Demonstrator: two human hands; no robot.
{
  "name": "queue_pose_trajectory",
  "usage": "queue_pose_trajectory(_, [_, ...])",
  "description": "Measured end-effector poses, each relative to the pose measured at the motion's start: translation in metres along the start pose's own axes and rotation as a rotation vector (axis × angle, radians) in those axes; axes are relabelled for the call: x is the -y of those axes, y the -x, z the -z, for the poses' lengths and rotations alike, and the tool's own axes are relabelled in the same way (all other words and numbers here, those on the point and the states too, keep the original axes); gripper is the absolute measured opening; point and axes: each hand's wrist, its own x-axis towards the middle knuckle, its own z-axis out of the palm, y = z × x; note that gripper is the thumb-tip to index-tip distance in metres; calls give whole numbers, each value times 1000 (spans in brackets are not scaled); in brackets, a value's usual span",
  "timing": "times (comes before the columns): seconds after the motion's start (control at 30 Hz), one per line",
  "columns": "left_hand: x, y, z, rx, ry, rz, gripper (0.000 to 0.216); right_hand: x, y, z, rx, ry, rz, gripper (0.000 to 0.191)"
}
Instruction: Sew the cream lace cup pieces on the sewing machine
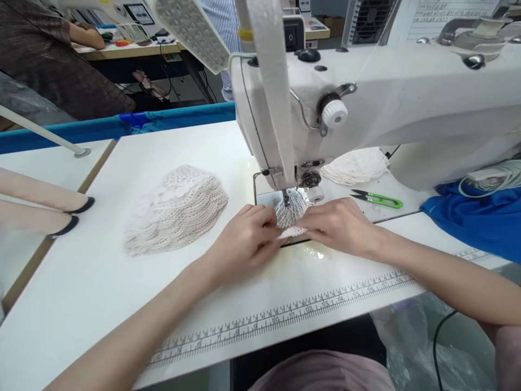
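A small piece of white lace (290, 213) lies under the presser foot (286, 199) of a white sewing machine (366, 92). My left hand (249, 234) pinches the near left edge of this lace, with its fingers closed. On the right side, my right hand (340, 224) grips the same near edge between thumb and fingers. Both hands rest close in front of the needle, and part of the lace is hidden by the fingers. To the left lies a stack of cream lace pieces (179, 212). Another white lace pile (356, 165) sits behind the machine's needle area.
Green-handled thread snips (378, 199) lie right of my right hand. Blue cloth (478, 220) is bunched at the right, with a coil of pale cord (494, 179) on it. A printed ruler (277, 321) runs along the front edge. A person's arm (87, 37) shows at the back left.
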Motion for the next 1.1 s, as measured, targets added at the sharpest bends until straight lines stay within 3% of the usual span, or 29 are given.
queue_pose_trajectory(0.07, [-9, 8, -6, -113, -301, -131, 18, 4, 2, 2, -16, 133, 118, 19])
queue_pose_trajectory(0.17, [-20, 17, -11, -105, -501, -135, 27, 8, 4, 1, -57, 260, 245, 25])
queue_pose_trajectory(0.3, [-23, 21, -14, -41, -436, -67, 32, 10, 6, -2, -51, 263, 289, 27])
queue_pose_trajectory(0.63, [-16, 22, -15, -48, -313, -38, 34, 10, 6, -2, -17, 253, 265, 24])
queue_pose_trajectory(1.1, [0, 13, -21, -101, -333, -7, 30, -1, -1, -10, -104, 337, 253, 28])
